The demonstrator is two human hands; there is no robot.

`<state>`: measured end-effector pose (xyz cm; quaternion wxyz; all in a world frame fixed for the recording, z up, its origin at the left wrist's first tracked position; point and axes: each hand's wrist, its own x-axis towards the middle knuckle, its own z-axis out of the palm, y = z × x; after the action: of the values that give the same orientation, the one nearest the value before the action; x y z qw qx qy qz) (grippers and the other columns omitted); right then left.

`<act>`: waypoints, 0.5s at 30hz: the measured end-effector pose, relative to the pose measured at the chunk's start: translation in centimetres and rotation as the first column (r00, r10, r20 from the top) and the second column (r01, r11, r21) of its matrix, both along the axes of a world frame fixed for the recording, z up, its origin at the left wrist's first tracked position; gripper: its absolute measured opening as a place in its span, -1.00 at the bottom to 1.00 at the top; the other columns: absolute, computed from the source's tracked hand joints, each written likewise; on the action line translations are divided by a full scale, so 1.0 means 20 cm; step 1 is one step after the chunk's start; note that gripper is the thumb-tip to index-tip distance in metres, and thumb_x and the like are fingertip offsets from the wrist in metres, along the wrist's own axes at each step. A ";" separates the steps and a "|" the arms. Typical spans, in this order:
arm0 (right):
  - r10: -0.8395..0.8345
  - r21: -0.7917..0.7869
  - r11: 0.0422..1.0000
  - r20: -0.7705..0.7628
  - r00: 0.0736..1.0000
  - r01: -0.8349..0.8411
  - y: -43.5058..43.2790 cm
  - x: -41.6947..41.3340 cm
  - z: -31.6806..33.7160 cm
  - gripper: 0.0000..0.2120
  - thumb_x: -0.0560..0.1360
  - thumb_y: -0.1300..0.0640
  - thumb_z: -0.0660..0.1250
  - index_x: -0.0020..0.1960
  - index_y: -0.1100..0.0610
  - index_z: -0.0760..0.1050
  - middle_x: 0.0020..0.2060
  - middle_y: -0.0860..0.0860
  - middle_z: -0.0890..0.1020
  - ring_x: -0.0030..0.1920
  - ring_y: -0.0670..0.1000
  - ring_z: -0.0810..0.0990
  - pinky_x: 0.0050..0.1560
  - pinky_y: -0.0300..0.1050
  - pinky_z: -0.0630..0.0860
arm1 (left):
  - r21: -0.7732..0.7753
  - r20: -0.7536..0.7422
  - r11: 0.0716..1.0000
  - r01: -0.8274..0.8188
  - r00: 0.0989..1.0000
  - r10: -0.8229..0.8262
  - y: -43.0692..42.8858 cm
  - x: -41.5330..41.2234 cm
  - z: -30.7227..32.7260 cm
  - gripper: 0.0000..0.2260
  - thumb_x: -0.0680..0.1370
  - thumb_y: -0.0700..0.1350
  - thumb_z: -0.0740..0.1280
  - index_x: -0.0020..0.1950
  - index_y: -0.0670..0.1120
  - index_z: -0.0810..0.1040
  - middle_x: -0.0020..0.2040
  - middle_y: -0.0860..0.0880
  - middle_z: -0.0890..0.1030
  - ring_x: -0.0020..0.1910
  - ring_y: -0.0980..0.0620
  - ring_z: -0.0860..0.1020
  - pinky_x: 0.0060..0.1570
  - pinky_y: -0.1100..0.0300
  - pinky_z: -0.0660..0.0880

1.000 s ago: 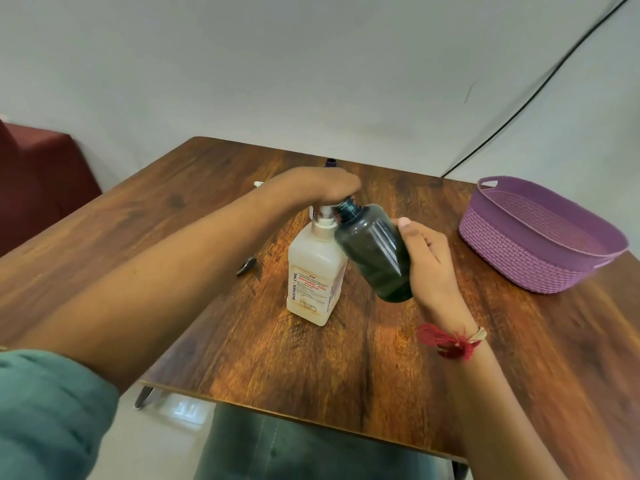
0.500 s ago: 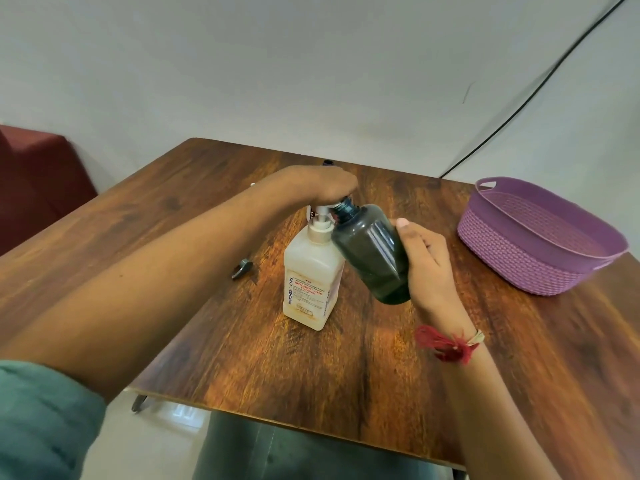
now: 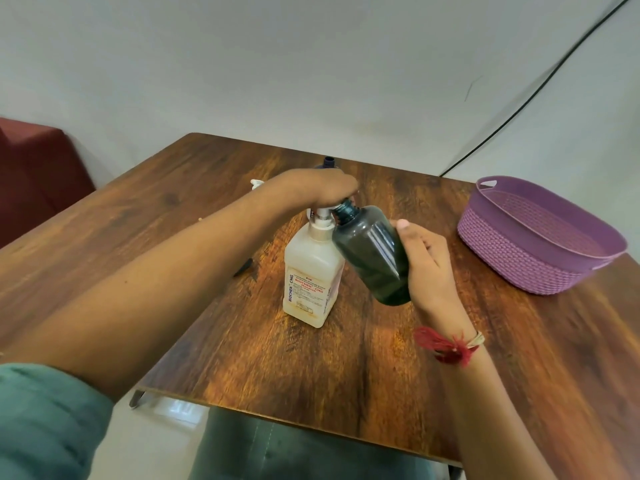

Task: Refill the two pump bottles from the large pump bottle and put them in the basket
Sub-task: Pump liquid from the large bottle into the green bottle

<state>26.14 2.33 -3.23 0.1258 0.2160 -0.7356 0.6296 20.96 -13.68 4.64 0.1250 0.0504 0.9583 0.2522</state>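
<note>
The large white pump bottle stands upright in the middle of the wooden table. My left hand lies over its pump head, fingers curled down round it. In my right hand I grip a dark, uncapped small bottle, tilted so its open neck sits right under the pump spout. Behind my left hand only the dark neck of the second small bottle shows. The purple basket sits at the right of the table and holds nothing I can see.
A white pump part peeks out beyond my left forearm. A small dark part lies on the table left of the large bottle. A dark red seat stands at the far left, and a black cable runs along the wall.
Both hands and both bottles keep nearly the same pose. Only the view shifts slightly.
</note>
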 end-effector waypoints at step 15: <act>0.030 0.021 0.999 -0.004 1.000 -0.030 0.01 0.01 0.00 -0.65 0.64 0.16 0.05 -0.12 0.01 0.59 -0.41 -0.12 0.59 -0.39 -0.18 0.49 -0.35 -0.37 0.38 | 0.015 -0.006 1.000 -0.024 1.000 0.024 0.00 0.01 -0.02 -0.75 0.63 -0.10 0.08 -0.22 -0.08 0.39 -0.27 -0.03 0.42 -0.36 0.10 0.35 -0.36 0.31 0.32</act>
<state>26.31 2.51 -3.31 0.1156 0.2295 -0.7384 0.6234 21.19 -13.73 4.18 0.1188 0.0407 0.9573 0.2605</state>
